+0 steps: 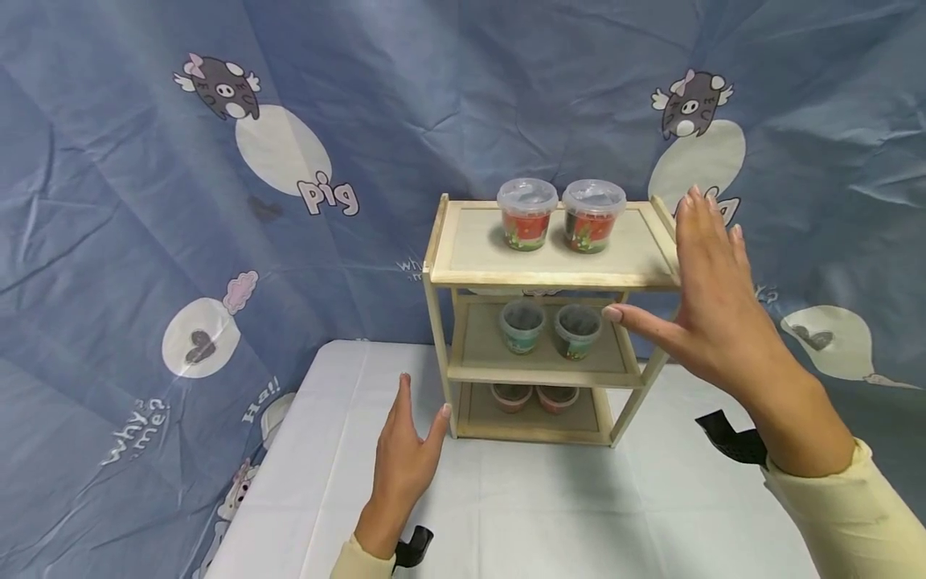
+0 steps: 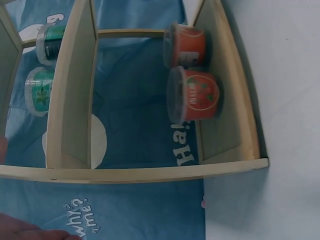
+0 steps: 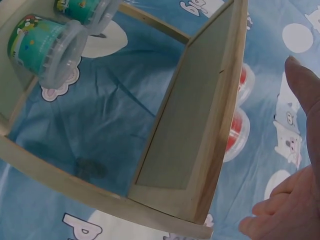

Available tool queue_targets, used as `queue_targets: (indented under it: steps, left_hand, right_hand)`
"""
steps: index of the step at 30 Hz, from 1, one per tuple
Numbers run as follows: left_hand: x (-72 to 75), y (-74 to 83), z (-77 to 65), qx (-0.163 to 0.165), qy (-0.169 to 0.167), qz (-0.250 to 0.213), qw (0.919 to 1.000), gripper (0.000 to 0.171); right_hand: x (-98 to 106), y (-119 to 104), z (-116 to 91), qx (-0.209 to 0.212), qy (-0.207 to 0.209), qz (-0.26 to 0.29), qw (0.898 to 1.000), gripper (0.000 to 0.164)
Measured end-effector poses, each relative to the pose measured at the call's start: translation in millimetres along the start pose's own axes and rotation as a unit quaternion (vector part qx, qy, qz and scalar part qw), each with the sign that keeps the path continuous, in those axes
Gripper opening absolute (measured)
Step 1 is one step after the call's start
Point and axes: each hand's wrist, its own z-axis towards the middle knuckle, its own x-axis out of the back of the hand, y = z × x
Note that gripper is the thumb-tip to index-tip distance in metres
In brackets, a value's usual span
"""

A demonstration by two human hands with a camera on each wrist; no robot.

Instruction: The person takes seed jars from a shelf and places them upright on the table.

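Observation:
A three-tier wooden shelf rack (image 1: 557, 280) stands on the white-covered table. Two red plastic tubs (image 1: 526, 229) with clear rims sit side by side on its top tier. Two green tubs (image 1: 521, 328) occupy the middle tier, and two reddish tubs (image 2: 201, 95) the bottom one. My left hand (image 1: 407, 462), fingers extended and thumb apart, is at the rack's lower left and holds nothing. Higher up, my right hand (image 1: 712, 310) is empty too, its fingers pointing up and its thumb spread toward the rack. In the head view it overlaps the rack's right end.
A blue cloth (image 1: 376, 96) printed with pigs and words hangs behind and to the left of the table. White cloth (image 1: 521, 515) covers the tabletop in front of the rack. Each wrist carries a black strap (image 1: 731, 438).

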Motion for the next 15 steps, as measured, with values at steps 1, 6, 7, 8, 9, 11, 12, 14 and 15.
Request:
queue_targets:
  steps: [1,6,7,8,9,11,12,14,15]
  left_hand:
    - [-0.9,0.4,1.6,-0.002,0.002,-0.001,1.0000,0.087]
    - [-3.1,3.0,6.5,-0.023,0.015,-0.012,0.9996,0.083]
    - [-3.1,3.6,7.0,-0.027,0.017,-0.014,0.9994,0.082]
    - [-3.2,4.0,7.6,-0.033,0.018,-0.016,0.9992,0.082]
    - [-3.3,4.3,8.3,-0.038,0.019,-0.015,0.9990,0.082]
    - [-3.1,4.7,10.2,-0.050,0.024,-0.011,0.9984,0.082]
    - [-2.8,4.9,11.4,-0.056,0.027,-0.009,0.9980,0.082]
    - [-2.2,4.9,14.2,-0.064,0.033,-0.008,0.9974,0.081]
    - [-1.8,5.3,15.4,-0.066,0.033,-0.010,0.9972,0.081]
  right_hand:
    - [-0.5,0.4,1.0,-0.001,-0.002,-0.001,1.000,0.123]
    - [-3.0,0.7,6.7,-0.007,-0.017,-0.010,1.000,0.122]
    - [-3.1,0.8,7.7,-0.007,-0.017,-0.011,1.000,0.122]
    - [-3.1,0.9,8.7,-0.008,-0.018,-0.010,1.000,0.122]
    - [-3.0,0.9,9.9,-0.009,-0.020,-0.011,1.000,0.121]
    - [-2.5,1.2,12.1,-0.012,-0.023,-0.001,1.000,0.120]
    - [-2.3,1.7,13.5,-0.012,-0.024,0.004,1.000,0.119]
    - [-1.8,2.5,16.1,-0.021,-0.030,0.021,0.999,0.118]
    - [-1.6,3.0,17.2,-0.025,-0.032,0.027,0.999,0.117]
